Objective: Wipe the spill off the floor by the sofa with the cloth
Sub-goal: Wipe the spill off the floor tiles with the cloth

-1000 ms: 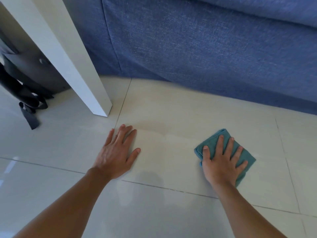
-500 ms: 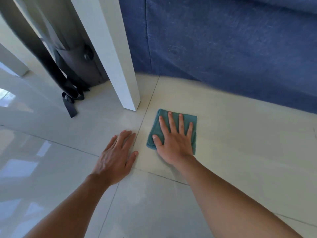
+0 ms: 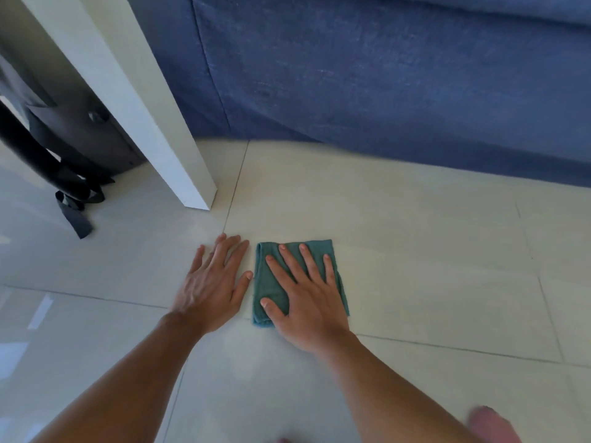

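A folded teal cloth [image 3: 268, 284] lies flat on the pale tiled floor [image 3: 415, 257] in front of the blue sofa [image 3: 383, 78]. My right hand [image 3: 303, 298] presses down on the cloth with fingers spread, covering most of it. My left hand [image 3: 212, 282] rests flat on the bare tile just left of the cloth, fingers apart, holding nothing. No wet spill shows clearly on the tiles; only a faint sheen near my wrists.
A white table leg [image 3: 172, 148] stands on the floor up and left of my hands. Behind it sits a dark bag [image 3: 73, 123] with a strap [image 3: 75, 215] trailing on the tiles. The sofa's base runs along the back. A toe [image 3: 492, 423] shows at bottom right.
My right hand slid the cloth from the right side leftward up toward the table leg, then drew it back toward me beside my left hand. My left hand stayed planted.
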Tool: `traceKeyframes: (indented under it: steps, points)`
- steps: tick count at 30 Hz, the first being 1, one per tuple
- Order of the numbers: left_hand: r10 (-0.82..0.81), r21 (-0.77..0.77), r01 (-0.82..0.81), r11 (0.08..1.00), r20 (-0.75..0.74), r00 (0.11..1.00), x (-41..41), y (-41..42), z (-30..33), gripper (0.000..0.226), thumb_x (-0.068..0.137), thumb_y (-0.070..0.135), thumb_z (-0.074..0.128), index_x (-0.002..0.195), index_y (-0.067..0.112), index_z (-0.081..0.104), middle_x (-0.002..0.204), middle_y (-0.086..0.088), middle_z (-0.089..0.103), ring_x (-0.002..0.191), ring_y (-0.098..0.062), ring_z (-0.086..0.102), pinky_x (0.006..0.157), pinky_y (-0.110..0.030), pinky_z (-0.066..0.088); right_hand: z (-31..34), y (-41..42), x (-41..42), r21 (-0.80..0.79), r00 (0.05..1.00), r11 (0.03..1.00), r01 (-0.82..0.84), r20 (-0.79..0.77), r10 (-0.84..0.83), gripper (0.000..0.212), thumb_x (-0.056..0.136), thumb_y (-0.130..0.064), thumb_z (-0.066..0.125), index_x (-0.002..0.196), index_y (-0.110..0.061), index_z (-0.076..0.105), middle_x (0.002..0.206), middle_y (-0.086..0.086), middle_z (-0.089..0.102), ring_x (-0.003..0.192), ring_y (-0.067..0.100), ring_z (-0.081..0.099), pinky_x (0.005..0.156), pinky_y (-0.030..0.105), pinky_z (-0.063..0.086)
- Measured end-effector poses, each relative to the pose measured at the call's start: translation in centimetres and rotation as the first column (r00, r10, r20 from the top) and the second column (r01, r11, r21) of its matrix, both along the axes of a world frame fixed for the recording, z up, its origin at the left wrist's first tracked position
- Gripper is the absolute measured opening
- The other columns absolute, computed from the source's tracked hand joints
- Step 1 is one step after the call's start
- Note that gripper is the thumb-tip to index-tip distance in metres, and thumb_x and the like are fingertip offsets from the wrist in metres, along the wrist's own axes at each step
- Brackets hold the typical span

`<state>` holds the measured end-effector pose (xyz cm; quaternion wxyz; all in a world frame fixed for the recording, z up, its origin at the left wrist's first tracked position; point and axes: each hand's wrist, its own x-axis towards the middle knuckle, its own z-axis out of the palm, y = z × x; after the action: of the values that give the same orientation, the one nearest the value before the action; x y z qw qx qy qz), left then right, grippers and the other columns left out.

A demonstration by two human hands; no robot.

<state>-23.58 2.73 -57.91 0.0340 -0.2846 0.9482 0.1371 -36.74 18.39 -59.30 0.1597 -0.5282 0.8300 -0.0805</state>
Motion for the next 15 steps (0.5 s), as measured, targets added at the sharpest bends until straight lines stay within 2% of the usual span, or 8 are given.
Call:
traceKeyframes:
  steps: [4, 11, 13, 15]
  points:
    - [-0.14, -0.007, 0.141, 0.99, 0.017, 0.99, -4.3, 1.9, 0.7, 0.063, 0.098, 0.047, 0.024, 0.15, 0.013, 0.034, 0.153, -0.006, 0.035, 0.147, -0.029, 0.028, 0.116, -0.055, 0.027, 0.2, 3.9, -3.7, 0.029, 0.99, 0.99, 0.139, -0.018, -0.138, 0.075, 0.095, -0.069, 0.025, 0.161, -0.042, 0.003, 0.171, -0.016, -0.005, 0.156, 0.015, -0.018, 0.125, 0.052, -0.009]
    - [-0.321, -0.009, 0.322, 0.947, 0.022, 0.947, -9.8, 5.3, 1.1, 0.061, 0.097, 0.048, 0.025, 0.149, 0.016, 0.036, 0.15, -0.004, 0.039, 0.143, -0.025, 0.034, 0.115, -0.052, 0.031, 0.5, 10.2, -8.8, 0.074, 0.928, 0.925, 0.372, -0.049, -0.369, 0.076, 0.094, -0.07, 0.021, 0.16, -0.044, -0.003, 0.169, -0.018, -0.014, 0.155, 0.013, -0.02, 0.124, 0.048, -0.016]
    - [-0.357, -0.004, 0.357, 0.934, -0.004, 0.934, -10.9, 5.9, 1.1, 0.059, 0.098, 0.047, 0.027, 0.148, 0.016, 0.038, 0.148, -0.003, 0.043, 0.14, -0.024, 0.04, 0.114, -0.049, 0.034, 0.7, 10.7, -9.3, 0.084, 0.924, 0.92, 0.383, -0.03, -0.382, 0.076, 0.093, -0.07, 0.022, 0.16, -0.045, -0.004, 0.167, -0.02, -0.016, 0.155, 0.012, -0.021, 0.123, 0.047, -0.018]
    - [-0.382, -0.01, 0.382, 0.924, -0.039, 0.923, -11.8, 6.4, 1.3, 0.057, 0.097, 0.045, 0.031, 0.145, 0.016, 0.042, 0.142, -0.002, 0.049, 0.132, -0.021, 0.049, 0.112, -0.045, 0.039, 0.9, 10.7, -9.6, 0.055, 0.916, 0.918, 0.393, 0.06, -0.396, 0.073, 0.094, -0.068, 0.025, 0.16, -0.046, 0.003, 0.166, -0.024, -0.014, 0.154, 0.008, -0.021, 0.123, 0.045, -0.019]
